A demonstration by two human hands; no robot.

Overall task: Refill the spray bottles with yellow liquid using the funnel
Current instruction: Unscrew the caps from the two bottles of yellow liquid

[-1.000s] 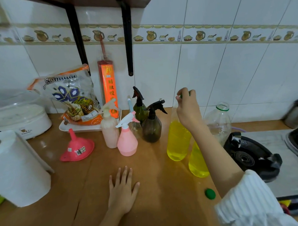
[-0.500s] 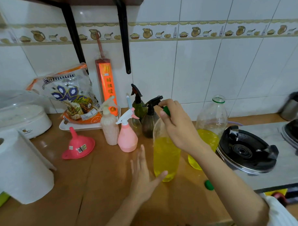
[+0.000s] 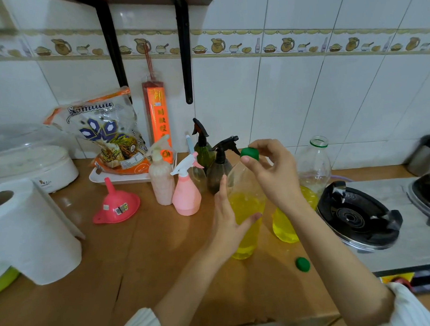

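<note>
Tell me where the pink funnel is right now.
The pink funnel sits upside down on the wooden counter, left of the pink spray bottle and in front of the white tray.

Five spray bottles (image 3: 185, 188), two yellow-liquid bottles (image 3: 245, 218), two green caps (image 3: 249, 153), one funnel (image 3: 116, 205).
</note>
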